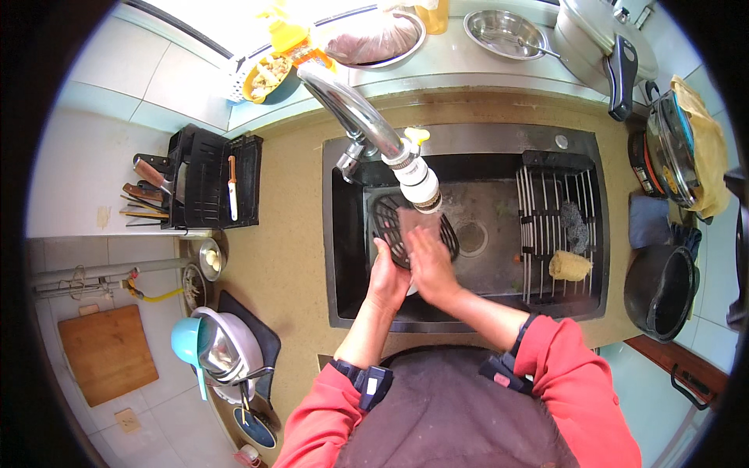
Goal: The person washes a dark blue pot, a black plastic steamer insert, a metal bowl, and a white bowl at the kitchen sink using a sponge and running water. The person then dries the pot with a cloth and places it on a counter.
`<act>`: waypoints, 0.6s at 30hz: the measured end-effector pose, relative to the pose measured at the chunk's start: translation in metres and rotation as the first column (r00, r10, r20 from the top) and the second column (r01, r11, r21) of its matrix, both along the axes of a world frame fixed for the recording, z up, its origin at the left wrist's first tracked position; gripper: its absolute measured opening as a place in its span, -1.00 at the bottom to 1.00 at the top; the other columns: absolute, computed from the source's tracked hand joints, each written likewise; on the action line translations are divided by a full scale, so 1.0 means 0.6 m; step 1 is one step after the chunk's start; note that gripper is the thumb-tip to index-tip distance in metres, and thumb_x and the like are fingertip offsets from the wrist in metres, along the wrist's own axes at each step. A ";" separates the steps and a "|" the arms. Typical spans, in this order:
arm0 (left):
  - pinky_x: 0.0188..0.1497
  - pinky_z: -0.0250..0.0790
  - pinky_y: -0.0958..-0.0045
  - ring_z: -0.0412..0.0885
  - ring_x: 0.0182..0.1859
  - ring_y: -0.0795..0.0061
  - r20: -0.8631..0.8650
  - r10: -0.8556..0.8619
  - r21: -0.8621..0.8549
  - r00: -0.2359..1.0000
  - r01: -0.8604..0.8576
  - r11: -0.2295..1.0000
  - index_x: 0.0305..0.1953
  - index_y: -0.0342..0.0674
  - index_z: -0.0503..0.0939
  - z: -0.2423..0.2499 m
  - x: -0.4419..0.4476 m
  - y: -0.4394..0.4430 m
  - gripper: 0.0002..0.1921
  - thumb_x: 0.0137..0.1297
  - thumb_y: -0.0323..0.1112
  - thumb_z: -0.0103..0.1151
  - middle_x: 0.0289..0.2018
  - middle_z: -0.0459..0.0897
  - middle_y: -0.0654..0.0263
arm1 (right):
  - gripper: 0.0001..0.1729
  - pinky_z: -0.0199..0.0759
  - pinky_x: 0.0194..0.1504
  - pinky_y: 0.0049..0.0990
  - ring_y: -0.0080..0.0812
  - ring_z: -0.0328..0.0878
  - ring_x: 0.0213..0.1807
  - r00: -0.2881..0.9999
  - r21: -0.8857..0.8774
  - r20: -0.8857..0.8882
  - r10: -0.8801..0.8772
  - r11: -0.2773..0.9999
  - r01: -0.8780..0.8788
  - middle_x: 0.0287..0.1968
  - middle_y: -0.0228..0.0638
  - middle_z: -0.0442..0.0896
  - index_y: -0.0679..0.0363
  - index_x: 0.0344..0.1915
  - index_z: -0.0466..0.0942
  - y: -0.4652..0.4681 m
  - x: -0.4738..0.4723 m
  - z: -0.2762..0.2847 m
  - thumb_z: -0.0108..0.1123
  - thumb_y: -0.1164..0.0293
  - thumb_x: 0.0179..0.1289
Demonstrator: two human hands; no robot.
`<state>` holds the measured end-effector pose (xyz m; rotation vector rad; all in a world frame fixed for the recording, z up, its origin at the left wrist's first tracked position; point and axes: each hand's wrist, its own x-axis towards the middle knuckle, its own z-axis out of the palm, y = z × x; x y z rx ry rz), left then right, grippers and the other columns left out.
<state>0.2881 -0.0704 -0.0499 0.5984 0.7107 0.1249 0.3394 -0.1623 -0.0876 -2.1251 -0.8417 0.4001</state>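
Observation:
Over the left part of the dark sink, my left hand grips the near-left edge of a round black slotted rack. Its thumb points up along the rim. My right hand lies flat over the rack and presses a pinkish pad or cloth on it. The pad and the fingertips are blurred by motion. The chrome faucet reaches over the sink, and its white nozzle hangs just above the pad. A small white thing shows under my hands, mostly hidden.
A metal drying rack in the sink's right side bears a loofah and a steel scrubber. Right stands a black pot. Left are a knife holder and stacked bowls. A pressure cooker occupies the back ledge.

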 end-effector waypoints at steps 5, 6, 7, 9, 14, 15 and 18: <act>0.03 0.41 0.13 0.37 0.16 0.31 -0.090 -0.160 0.028 0.983 0.163 0.986 0.27 -0.02 0.10 0.020 -0.027 -0.003 -0.44 0.38 0.16 -0.39 0.16 0.34 0.22 | -0.55 0.12 0.13 -0.13 -0.13 0.21 0.27 0.981 0.160 0.170 0.096 0.979 -0.123 0.19 -0.09 0.36 0.21 0.11 0.37 0.046 0.030 0.033 -0.09 0.36 0.20; -0.16 0.53 0.14 0.50 0.03 0.33 -0.100 -0.219 0.112 0.971 0.229 0.967 0.24 -0.02 0.12 0.036 -0.029 -0.002 -0.51 0.40 0.06 -0.29 0.07 0.42 0.23 | -0.59 0.20 0.06 -0.13 -0.12 0.29 0.20 0.992 0.154 0.108 0.061 0.985 -0.077 0.11 -0.11 0.42 0.20 0.05 0.40 0.056 0.064 0.047 -0.07 0.35 0.20; -0.23 0.55 0.13 0.56 -0.07 0.34 -0.039 -0.244 0.053 0.969 0.246 0.968 0.22 -0.05 0.15 0.028 -0.044 -0.002 -0.58 0.40 -0.11 -0.15 0.00 0.48 0.27 | -0.63 0.27 -0.02 -0.13 -0.12 0.36 0.13 0.998 0.150 0.049 0.030 0.988 -0.037 0.03 -0.12 0.48 0.19 -0.01 0.44 0.066 0.094 0.063 -0.05 0.33 0.19; -0.20 0.55 0.10 0.60 -0.13 0.26 -0.090 -0.224 0.070 0.970 0.230 0.971 0.21 -0.07 0.18 0.049 -0.051 -0.009 -0.59 0.37 -0.25 -0.09 -0.02 0.50 0.20 | -0.71 0.35 -0.16 -0.10 -0.09 0.47 -0.07 0.992 -0.235 0.122 0.010 0.972 0.019 -0.15 -0.11 0.54 0.15 -0.12 0.48 0.051 0.136 0.021 -0.03 0.28 0.21; -0.07 0.49 0.05 0.52 -0.01 0.17 0.060 -0.039 0.059 0.997 0.036 0.998 0.26 0.00 0.14 0.051 -0.050 0.013 -0.53 0.34 -0.33 -0.08 0.07 0.43 0.17 | -0.61 0.40 -0.34 -0.31 -0.33 0.54 -0.42 0.682 -0.157 -0.697 -0.221 0.975 0.156 -0.51 -0.19 0.58 0.33 -0.42 0.51 -0.057 0.181 -0.035 0.01 0.18 0.26; -0.01 0.43 0.01 0.51 0.00 0.19 0.043 -0.046 0.036 0.998 0.045 0.998 0.24 0.02 0.17 0.025 -0.051 0.019 -0.55 0.34 -0.34 -0.08 0.07 0.44 0.20 | -0.60 0.35 -0.36 -0.40 -0.49 0.49 -0.41 0.663 -0.030 -0.704 -0.256 0.943 0.332 -0.50 -0.26 0.57 0.35 -0.43 0.51 -0.063 0.162 -0.058 0.02 0.19 0.27; 0.04 0.39 0.04 0.48 0.04 0.23 -0.003 0.070 -0.018 0.998 -0.070 0.997 0.20 -0.08 0.23 0.013 -0.033 -0.002 -0.59 0.34 -0.37 -0.07 0.06 0.46 0.24 | -0.68 0.32 -0.41 -0.55 -0.60 0.42 -0.48 0.479 0.012 -0.784 -0.394 0.763 0.646 -0.50 -0.42 0.53 0.28 -0.39 0.45 -0.054 0.120 -0.045 -0.02 0.24 0.33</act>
